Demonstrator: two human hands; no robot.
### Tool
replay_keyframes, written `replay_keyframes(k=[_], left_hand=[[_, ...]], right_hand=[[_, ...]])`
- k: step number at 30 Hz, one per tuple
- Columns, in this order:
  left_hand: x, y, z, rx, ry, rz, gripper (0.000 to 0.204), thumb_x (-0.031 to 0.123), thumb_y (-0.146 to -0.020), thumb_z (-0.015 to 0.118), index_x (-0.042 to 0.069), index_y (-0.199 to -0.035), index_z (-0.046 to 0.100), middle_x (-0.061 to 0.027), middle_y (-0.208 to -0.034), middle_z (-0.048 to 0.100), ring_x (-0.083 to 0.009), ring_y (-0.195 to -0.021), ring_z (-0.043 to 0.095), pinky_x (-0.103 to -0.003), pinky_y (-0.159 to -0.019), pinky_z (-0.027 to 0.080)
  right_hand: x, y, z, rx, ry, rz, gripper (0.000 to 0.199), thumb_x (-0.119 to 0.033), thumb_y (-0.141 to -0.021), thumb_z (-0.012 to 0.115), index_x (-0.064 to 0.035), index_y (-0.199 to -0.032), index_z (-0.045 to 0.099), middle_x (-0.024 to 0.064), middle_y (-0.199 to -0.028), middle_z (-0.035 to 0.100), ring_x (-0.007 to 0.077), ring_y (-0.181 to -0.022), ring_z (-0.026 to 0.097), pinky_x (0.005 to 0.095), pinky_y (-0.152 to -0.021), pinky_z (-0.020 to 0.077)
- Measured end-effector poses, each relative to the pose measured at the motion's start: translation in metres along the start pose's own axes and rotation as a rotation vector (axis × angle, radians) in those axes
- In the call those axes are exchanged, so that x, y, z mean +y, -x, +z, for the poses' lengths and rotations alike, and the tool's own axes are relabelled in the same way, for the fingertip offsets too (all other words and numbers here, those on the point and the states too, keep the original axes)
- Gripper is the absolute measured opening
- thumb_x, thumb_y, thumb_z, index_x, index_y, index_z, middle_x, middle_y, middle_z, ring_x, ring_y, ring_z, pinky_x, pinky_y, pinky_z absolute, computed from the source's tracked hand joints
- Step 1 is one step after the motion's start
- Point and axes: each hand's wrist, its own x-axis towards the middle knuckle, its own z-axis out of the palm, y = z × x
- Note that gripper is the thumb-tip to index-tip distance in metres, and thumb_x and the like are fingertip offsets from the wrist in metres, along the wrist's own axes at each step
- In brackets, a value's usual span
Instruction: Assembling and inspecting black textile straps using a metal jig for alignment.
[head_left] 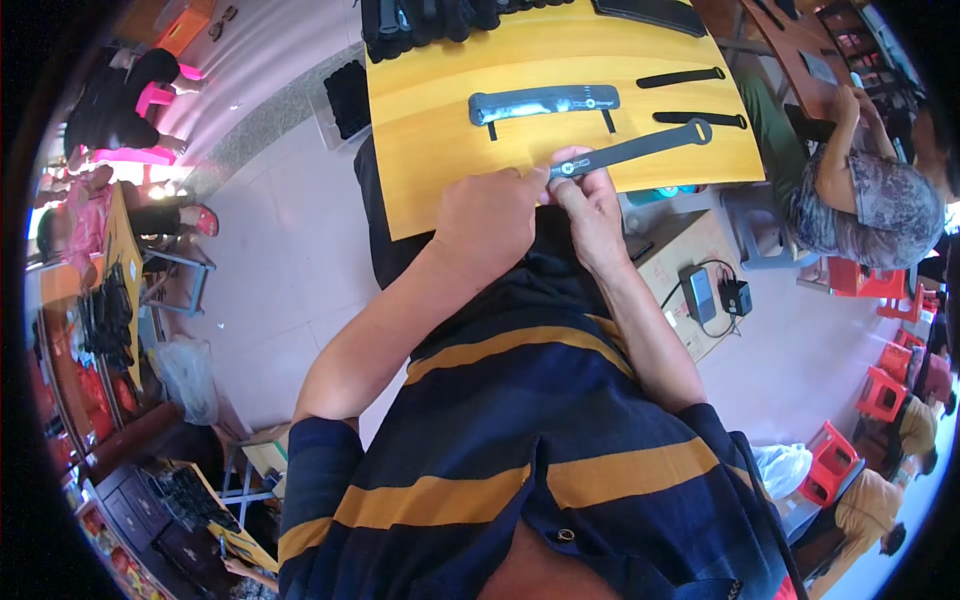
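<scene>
Both hands meet at the near edge of a yellow wooden table (430, 150). My right hand (590, 205) pinches the near end of a long black strap (640, 148) that ends in a ring at its far tip. My left hand (490, 215) is closed beside it and touches the same end of the strap. A flat grey-black padded piece (545, 102) with two short tabs lies on the table just beyond the hands.
Two more black straps (682, 77) (700, 119) lie at the right of the table, and a pile of black pieces (440, 20) at its far edge. A person (860, 200) sits at the right. A small bench with a phone and charger (700, 292) stands at my right.
</scene>
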Motion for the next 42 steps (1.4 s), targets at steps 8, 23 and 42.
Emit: replay_keyframes(k=[8, 23, 42], left_hand=[[0.008, 0.002, 0.004, 0.018, -0.063, -0.013, 0.031, 0.015, -0.096, 0.056, 0.007, -0.122, 0.07, -0.0153, -0.077, 0.07, -0.0335, -0.068, 0.07, -0.047, -0.059, 0.054], [0.005, -0.001, 0.006, 0.053, 0.145, -0.151, 0.032, 0.019, -0.095, 0.062, 0.015, -0.127, 0.064, -0.0196, -0.077, 0.069, -0.0416, -0.072, 0.069, -0.053, -0.063, 0.053], [-0.022, -0.014, -0.011, -0.214, 0.098, 0.081, 0.021, 0.019, -0.093, 0.055, 0.012, -0.101, 0.074, -0.0186, -0.078, 0.07, -0.0391, -0.075, 0.07, -0.051, -0.066, 0.054]], right_hand=[[-0.006, -0.001, 0.005, 0.066, -0.137, 0.037, 0.029, 0.004, -0.094, 0.054, -0.006, -0.122, 0.052, 0.0029, -0.091, 0.062, 0.0111, -0.08, 0.061, 0.0272, -0.076, 0.0523], [-0.004, -0.004, 0.008, 0.097, -0.231, 0.0, 0.028, 0.003, -0.094, 0.057, -0.0056, -0.119, 0.052, 0.0056, -0.096, 0.063, 0.0121, -0.082, 0.064, 0.0272, -0.075, 0.0556], [-0.005, 0.001, 0.005, 0.033, -0.241, -0.017, 0.041, 0.009, -0.084, 0.051, -0.0079, -0.121, 0.048, 0.0018, -0.08, 0.056, 0.0111, -0.064, 0.049, 0.0266, -0.063, 0.043]])
